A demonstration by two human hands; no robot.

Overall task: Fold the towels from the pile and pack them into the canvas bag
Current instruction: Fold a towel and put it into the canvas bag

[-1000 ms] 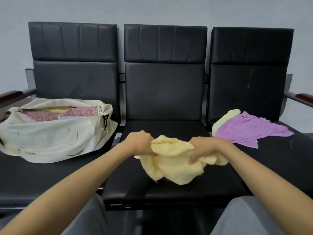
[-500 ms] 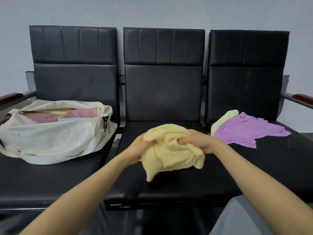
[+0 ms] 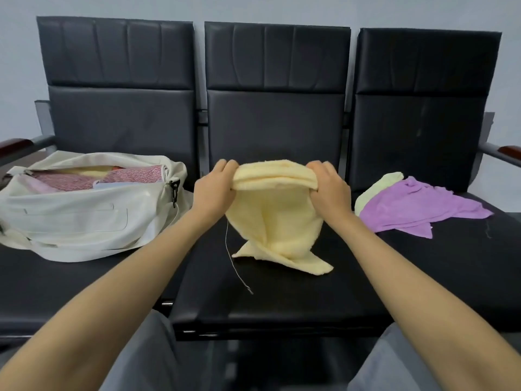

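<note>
Against a pale wall, a person is holding a yellow towel up over the middle seat of a black bench. The left hand and right hand are each gripping the towel's top edge, fingers curled over the cloth, while its lower corner is trailing on that seat. Left of the middle seat, a canvas bag is lying open with towels inside. Right of it, a purple towel is lying over a pale green towel.
</note>
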